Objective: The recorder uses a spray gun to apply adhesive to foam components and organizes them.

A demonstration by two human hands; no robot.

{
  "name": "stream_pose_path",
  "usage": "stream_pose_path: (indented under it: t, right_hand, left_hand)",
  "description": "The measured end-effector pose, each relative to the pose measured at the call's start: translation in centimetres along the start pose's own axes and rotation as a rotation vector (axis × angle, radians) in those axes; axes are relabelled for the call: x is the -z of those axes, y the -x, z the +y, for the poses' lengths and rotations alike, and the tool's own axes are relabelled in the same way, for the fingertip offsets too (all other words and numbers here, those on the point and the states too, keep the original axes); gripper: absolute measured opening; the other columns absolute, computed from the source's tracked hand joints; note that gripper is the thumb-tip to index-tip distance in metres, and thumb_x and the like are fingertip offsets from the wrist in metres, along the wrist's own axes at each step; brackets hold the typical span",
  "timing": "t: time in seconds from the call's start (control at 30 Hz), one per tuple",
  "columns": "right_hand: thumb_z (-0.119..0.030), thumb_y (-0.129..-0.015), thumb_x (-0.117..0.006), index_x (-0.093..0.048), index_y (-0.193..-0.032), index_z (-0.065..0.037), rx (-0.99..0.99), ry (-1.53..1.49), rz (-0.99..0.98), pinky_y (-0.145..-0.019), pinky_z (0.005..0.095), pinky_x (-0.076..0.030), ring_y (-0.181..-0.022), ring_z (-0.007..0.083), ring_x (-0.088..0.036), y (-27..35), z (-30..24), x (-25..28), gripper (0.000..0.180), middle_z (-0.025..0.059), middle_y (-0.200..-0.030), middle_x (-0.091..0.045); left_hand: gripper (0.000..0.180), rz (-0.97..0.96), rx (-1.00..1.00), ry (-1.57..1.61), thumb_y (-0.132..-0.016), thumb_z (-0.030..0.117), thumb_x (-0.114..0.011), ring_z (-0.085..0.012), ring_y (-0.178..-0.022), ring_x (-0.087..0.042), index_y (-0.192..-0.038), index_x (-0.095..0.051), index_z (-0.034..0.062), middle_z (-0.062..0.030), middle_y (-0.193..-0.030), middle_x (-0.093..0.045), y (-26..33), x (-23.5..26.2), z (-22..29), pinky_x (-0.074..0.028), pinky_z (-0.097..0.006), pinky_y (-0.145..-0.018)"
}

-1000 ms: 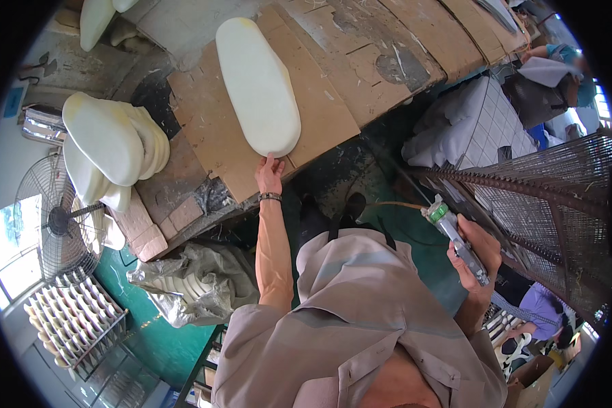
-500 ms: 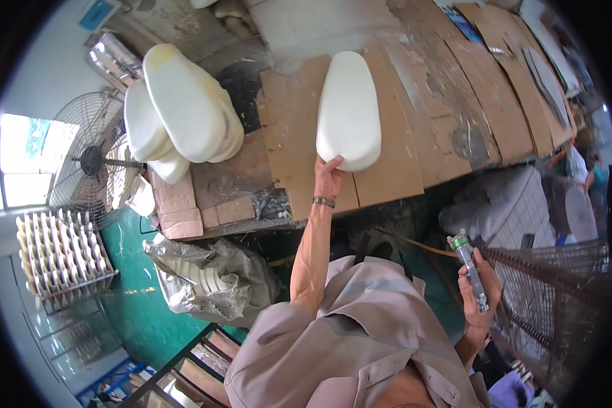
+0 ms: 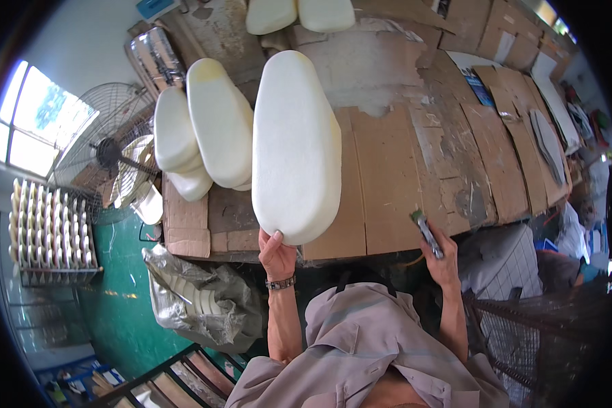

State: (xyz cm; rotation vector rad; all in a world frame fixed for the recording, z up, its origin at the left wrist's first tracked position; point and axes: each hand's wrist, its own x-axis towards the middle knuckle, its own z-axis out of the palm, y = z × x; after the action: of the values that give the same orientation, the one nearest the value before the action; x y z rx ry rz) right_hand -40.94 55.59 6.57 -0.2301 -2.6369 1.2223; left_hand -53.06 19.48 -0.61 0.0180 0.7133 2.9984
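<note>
My left hand [image 3: 277,258] grips the narrow near end of a long, rounded white foam pad [image 3: 296,149], thumb on top and fingers beneath. The pad appears raised over the left part of the cardboard-covered table [image 3: 394,197]. At the table's front edge, my right hand [image 3: 443,258] is closed around a slim metal hand tool [image 3: 426,234] with a green part at its far end; its exact kind is unclear. Left of the held pad lie stacked similar foam pads [image 3: 217,126], some with yellowish tips. Two more pale pads [image 3: 326,15] rest at the far edge of view.
A large fan [image 3: 109,153] stands left of the table. Beyond it is a rack of pale pieces [image 3: 51,228]. An open grey sack [image 3: 197,299] of white pieces sits on the green floor. A wire mesh frame [image 3: 523,333] stands at my right; flat grey pieces [image 3: 549,146] lie far right.
My left hand has lifted the foam pad off the cardboard and moved it left toward the stacked pads. My right hand has brought the tool forward and left, to the table's front edge.
</note>
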Motion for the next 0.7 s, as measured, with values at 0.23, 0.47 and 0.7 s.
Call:
stream_pose_path:
  t: [0.23, 0.47, 0.7]
  right_hand:
    - [-0.014, -0.091, -0.068, -0.039, -0.148, 0.002, -0.080, 0.326, -0.029, -0.094, 0.0451, -0.051, -0.120, 0.0433, -0.057, -9.9, 10.8, -7.4, 0.066, 0.0248, -0.139, -0.052]
    - [-0.027, -0.095, -0.065, -0.022, -0.156, 0.002, -0.113, 0.695, -0.350, -0.119, 0.0499, -0.029, -0.154, 0.0387, -0.013, -8.7, 22.1, -15.1, 0.080, 0.0170, -0.167, -0.009]
    - [-0.024, -0.091, -0.066, -0.023, -0.156, 0.002, -0.084, 0.709, -0.392, -0.119, 0.0496, -0.031, -0.153, 0.0403, -0.014, -8.1, 22.2, -14.5, 0.082, 0.0163, -0.167, -0.010]
  left_hand:
    - [0.057, 0.034, -0.085, -0.054, -0.087, -0.002, -0.061, -0.0306, -0.122, -0.060, -0.140, -0.042, -0.0082, -0.0216, -0.134, -0.058, 2.2, -2.7, 0.6, -0.048, -0.044, -0.107]
    - [0.054, 0.095, -0.129, -0.125, -0.087, 0.001, -0.063, -0.0251, -0.113, -0.065, -0.137, -0.045, -0.0075, -0.0176, -0.126, -0.063, 2.4, -4.3, -0.6, -0.055, -0.037, -0.095]
    - [0.061, 0.071, -0.205, -0.023, -0.085, 0.000, -0.062, -0.0346, -0.124, -0.060, -0.142, -0.040, -0.0098, -0.0236, -0.135, -0.057, 2.9, -4.2, 1.3, -0.049, -0.049, -0.107]
